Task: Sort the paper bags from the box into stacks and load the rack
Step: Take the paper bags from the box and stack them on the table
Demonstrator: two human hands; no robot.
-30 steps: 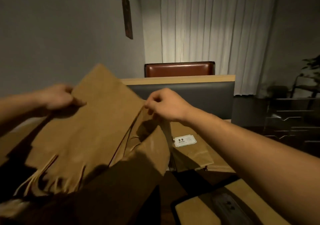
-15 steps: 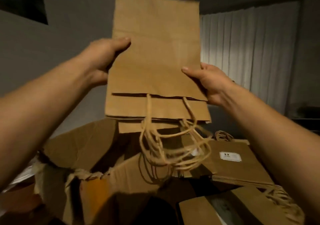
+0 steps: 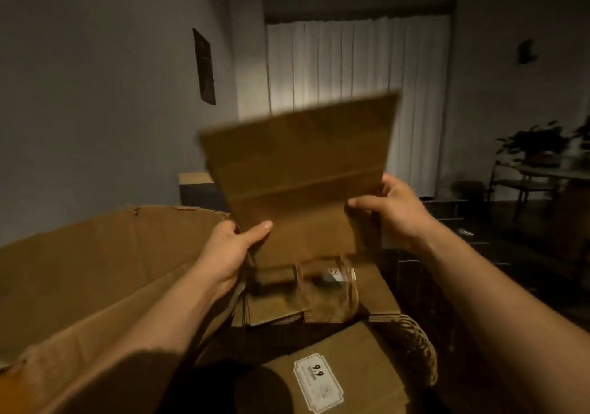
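A bundle of flat brown paper bags (image 3: 297,171) is held up in front of me, bottoms up and blurred, with the twine handles (image 3: 329,286) hanging down. My left hand (image 3: 230,251) grips its lower left edge, thumb on the front. My right hand (image 3: 392,212) grips the right edge. Right below the bundle lies a stack of brown bags (image 3: 277,308), and beside it another stack (image 3: 380,295) bears a white label. A nearer stack (image 3: 357,359) with a "9.9" label lies at the bottom. The big open cardboard box (image 3: 95,270) stands at my left.
A dark metal rack or shelving (image 3: 453,219) sits in shadow at the right. Behind it stand a table with a potted plant (image 3: 539,145) and a chair. White curtains (image 3: 351,65) and a low partition (image 3: 194,187) close the back.
Both hands lifted the bundle out of the box, then brought it down and forward over the stacks. My view has dropped toward the stacks.
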